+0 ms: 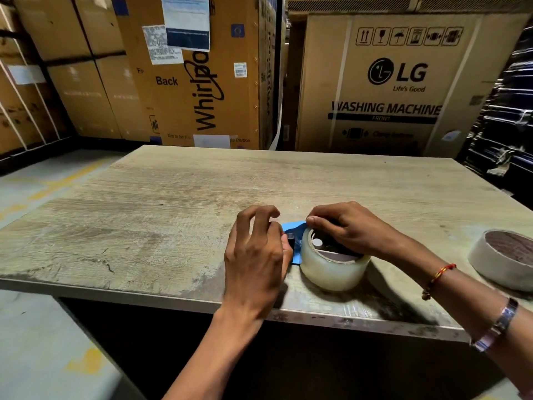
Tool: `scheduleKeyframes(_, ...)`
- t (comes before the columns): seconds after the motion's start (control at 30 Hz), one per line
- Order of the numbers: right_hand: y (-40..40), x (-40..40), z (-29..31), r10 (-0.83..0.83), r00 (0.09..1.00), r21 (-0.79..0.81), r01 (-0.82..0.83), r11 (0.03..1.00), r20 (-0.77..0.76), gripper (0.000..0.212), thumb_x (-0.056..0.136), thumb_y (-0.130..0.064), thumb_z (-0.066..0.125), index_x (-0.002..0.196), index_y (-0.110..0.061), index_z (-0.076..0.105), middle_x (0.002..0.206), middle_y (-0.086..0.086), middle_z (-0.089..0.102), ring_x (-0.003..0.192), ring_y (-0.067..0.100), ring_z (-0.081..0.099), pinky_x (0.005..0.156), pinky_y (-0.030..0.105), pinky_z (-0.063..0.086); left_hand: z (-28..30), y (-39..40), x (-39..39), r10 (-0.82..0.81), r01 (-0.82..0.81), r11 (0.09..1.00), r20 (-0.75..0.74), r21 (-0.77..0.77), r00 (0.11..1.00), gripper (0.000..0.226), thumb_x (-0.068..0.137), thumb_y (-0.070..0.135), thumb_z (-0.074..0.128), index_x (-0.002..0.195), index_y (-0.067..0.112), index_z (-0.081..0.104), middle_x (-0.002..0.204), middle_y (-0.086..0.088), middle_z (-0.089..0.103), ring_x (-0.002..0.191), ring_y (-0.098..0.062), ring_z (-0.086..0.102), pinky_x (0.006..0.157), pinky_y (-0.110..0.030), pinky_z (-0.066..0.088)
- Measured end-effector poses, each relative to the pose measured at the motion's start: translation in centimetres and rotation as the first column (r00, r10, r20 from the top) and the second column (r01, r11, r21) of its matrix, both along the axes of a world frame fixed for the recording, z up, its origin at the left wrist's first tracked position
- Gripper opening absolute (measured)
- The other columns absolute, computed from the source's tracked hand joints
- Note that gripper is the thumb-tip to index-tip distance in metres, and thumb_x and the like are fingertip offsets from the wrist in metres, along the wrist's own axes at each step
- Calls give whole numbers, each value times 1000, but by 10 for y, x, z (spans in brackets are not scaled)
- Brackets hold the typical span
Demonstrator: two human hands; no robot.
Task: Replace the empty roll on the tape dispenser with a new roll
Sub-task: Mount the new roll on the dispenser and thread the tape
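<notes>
I have the blue tape dispenser (292,226) lying on the worktop (173,197) close to its near edge, mostly hidden under my hands. My left hand (255,255) curls around its left end, fingers bent over the black roller part; how tightly I grip I cannot tell. The new roll of clear tape (331,267) sits on the dispenser, just right of that hand. My right hand (349,229) lies over the roll's far rim, thumb and forefinger pinched at its top edge. A second roll (501,258) lies well apart by the right edge
</notes>
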State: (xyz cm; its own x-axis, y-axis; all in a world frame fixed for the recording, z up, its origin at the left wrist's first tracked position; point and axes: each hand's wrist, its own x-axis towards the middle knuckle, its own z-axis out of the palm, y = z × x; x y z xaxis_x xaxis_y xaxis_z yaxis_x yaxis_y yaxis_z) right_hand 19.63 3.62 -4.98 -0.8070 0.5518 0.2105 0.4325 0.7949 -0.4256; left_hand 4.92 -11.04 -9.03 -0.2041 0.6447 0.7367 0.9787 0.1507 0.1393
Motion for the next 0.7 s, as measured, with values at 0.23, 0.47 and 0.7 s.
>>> scheduleKeyframes(0.23,-5,7,-7,-61,997,224,68,972,-38,26,101,-39,53,93,-22,71,82,-4,72,74,23,62,62,37,45,17,12,10,89,-56,992,305,-114,948,18,94,27,58,94,10,65,118,0,54,115,-21,47,68,-39,54)
scheduleKeyframes(0.47,-37,1,4,9,996,241,13,971,-88,40,86,-60,50,96,-27,69,108,-8,58,99,16,54,76,35,49,27,19,-11,-4,77,978,353,-193,936,21,94,30,59,93,10,67,114,2,53,111,-17,46,74,-38,51)
scheduleKeyframes(0.7,-49,-21,6,-140,987,214,155,965,-83,25,93,-41,60,93,-19,70,105,-6,56,92,20,58,78,40,52,25,19,-10,-32,96,983,365,-158,930,22,97,30,56,98,9,65,112,1,54,110,-18,47,72,-40,53)
